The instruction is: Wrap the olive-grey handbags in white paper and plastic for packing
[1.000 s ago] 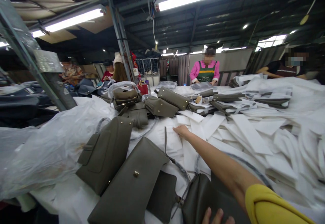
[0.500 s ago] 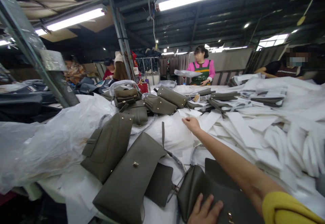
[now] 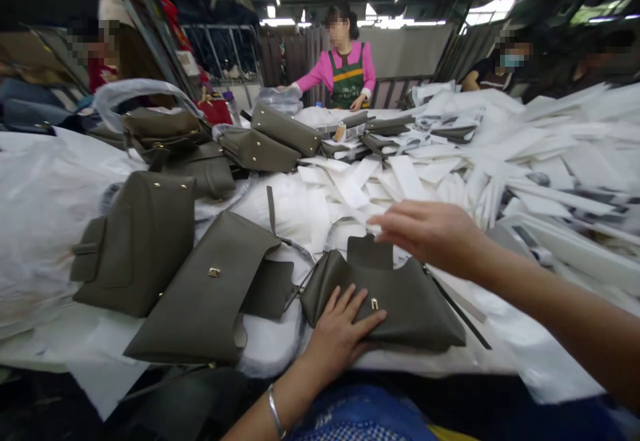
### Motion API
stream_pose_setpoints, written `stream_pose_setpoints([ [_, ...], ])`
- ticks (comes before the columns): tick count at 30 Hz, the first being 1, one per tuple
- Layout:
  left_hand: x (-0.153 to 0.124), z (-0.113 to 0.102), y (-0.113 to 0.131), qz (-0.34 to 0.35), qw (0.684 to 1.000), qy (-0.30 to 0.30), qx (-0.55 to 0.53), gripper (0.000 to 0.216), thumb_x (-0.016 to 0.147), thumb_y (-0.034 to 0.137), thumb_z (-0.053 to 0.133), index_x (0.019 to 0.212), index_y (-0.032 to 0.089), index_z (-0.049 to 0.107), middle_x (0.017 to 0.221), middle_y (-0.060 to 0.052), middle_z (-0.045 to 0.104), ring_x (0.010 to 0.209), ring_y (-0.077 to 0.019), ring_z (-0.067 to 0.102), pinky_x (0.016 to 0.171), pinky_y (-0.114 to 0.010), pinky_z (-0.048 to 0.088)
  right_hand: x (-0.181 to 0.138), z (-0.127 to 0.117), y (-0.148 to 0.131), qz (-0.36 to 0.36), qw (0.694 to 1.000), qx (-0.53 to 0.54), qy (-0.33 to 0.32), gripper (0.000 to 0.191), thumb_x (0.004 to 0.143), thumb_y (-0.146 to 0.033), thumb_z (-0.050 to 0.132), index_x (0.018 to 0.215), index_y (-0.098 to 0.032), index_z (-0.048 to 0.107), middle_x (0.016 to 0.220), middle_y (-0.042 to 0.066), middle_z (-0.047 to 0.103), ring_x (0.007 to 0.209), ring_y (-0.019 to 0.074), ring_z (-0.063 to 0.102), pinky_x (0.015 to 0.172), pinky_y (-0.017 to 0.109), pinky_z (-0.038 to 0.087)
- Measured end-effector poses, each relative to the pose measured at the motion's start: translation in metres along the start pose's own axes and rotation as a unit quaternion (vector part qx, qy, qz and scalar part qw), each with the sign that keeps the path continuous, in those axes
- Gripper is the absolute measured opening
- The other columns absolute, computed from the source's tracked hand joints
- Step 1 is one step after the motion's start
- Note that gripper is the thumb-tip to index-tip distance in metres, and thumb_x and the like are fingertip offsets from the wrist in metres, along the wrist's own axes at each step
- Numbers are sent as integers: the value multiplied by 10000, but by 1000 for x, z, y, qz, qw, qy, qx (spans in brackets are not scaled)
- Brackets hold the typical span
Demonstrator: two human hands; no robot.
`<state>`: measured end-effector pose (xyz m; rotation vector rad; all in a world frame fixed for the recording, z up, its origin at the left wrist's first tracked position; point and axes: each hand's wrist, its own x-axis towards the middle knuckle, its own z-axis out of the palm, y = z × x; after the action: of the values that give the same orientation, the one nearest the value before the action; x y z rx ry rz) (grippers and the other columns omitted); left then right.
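Observation:
My left hand (image 3: 340,327) lies flat with fingers spread on an olive-green leather handbag (image 3: 405,301) at the table's front edge, next to its small gold clasp. My right hand (image 3: 430,231) hovers above the bag's raised flap, fingers stretched forward and slightly apart, holding nothing. Left of this bag lie a flat olive clutch with a gold stud (image 3: 210,287) and a larger olive bag (image 3: 135,241).
White folded paper or fabric pieces (image 3: 500,154) cover the table's right and middle. More olive bags (image 3: 270,141) are piled at the back, with clear plastic wrap (image 3: 35,194) on the left. A person in pink with a green apron (image 3: 345,67) works across the table; others sit nearby.
My right hand has drawn back from the white pieces to above the near bag. My left hand has come fully onto the bag. The camera has tilted down.

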<state>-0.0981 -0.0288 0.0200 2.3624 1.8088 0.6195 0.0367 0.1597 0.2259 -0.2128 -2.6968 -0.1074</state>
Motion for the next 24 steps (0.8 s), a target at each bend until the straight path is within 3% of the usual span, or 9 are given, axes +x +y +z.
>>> stream_pose_setpoints([
  [2,1,4,0,-3,1000,-10,-12,650,918,417,648,1497,441,356,1588,-51,368,1468,-321,323,1182,-581,298,-38,1,-38,-33,994,-11,-105,254,978,-211,522,1198,-207,649,905,49,682,812,193,622,681,298,458],
  [4,0,7,0,-9,999,-26,-33,613,917,390,653,1481,388,414,1510,-52,488,1398,-298,442,1162,-526,366,-70,14,-65,-3,982,7,-187,267,940,-167,554,1186,-192,654,864,49,663,768,200,619,634,301,462],
  [7,-2,8,1,-26,997,-39,-53,535,930,389,632,1442,326,491,1429,-41,578,1315,-281,536,1144,-470,413,-99,44,-73,64,963,56,-257,240,919,-272,635,1147,-215,679,891,54,667,769,204,638,593,281,459],
  [9,-3,6,2,-30,998,-36,-47,523,931,411,627,1432,319,507,1445,-40,563,1325,-291,527,1161,-477,389,-108,62,-63,84,956,87,-267,218,941,-346,618,1106,-228,698,895,54,674,775,201,651,600,272,462],
  [12,-5,6,3,-22,999,-35,-25,532,933,447,617,1435,311,504,1460,-43,547,1359,-299,491,1185,-489,348,-113,80,-47,78,960,114,-244,246,1013,-314,488,1060,-225,712,863,47,683,760,184,656,636,274,477],
  [15,-9,10,1,-22,999,-33,21,564,930,463,615,1448,279,489,1468,-71,537,1390,-313,454,1199,-508,314,-119,93,-42,35,976,113,-182,334,1001,-351,520,1280,-207,633,1152,116,690,1067,256,640,891,389,502],
  [18,-14,15,-1,-10,997,-26,77,641,918,480,622,1479,223,446,1478,-123,517,1394,-339,442,1201,-539,292,-126,103,-43,16,981,115,-158,648,941,-487,601,1505,-224,416,1543,149,430,1417,351,373,1144,580,283],
  [20,-16,18,-1,-1,994,-26,104,663,917,499,614,1489,219,429,1478,-133,515,1386,-341,453,1198,-541,295,-127,109,-41,22,974,138,-180,696,942,-538,576,1537,-248,361,1594,121,358,1464,350,300,1180,604,197],
  [24,-14,19,-2,-3,991,-25,132,648,932,531,575,1482,219,432,1481,-148,509,1362,-333,486,1152,-520,380,-124,118,-35,31,958,189,-211,686,955,-582,523,1549,-296,331,1604,95,342,1478,343,281,1195,608,153],
])
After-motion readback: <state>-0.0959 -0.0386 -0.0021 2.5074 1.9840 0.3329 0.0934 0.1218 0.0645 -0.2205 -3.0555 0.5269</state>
